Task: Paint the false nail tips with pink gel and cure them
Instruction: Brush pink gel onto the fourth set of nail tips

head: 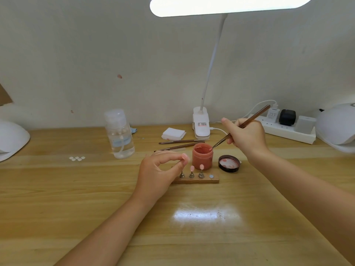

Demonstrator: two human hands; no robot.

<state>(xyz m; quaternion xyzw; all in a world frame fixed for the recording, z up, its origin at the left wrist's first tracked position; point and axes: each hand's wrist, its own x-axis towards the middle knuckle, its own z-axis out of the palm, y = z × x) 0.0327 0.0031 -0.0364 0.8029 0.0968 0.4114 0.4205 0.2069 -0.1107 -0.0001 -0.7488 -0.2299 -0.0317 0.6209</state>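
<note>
My left hand point(161, 169) pinches a pink false nail tip point(185, 157) between thumb and forefinger, just left of the open pink gel jar point(202, 156). My right hand point(246, 136) holds a thin brown brush point(247, 121) whose tip touches the jar's right rim. In front of the jar lies a small wooden holder point(203, 180) with three metal stands; two of them carry pink nail tips point(201, 166). The jar's dark lid point(229, 163) lies upturned to the right. A white curing lamp point(336, 127) sits at the far right, another white curing lamp point(11, 139) at the far left.
Two spare brushes point(180, 142) lie behind the jar beside a stack of white pads point(173, 133). A clear liquid bottle point(120, 134) stands to the left, with small white stickers point(77, 158) near it. A clip desk lamp point(201, 125) and power strip point(288, 129) line the wall.
</note>
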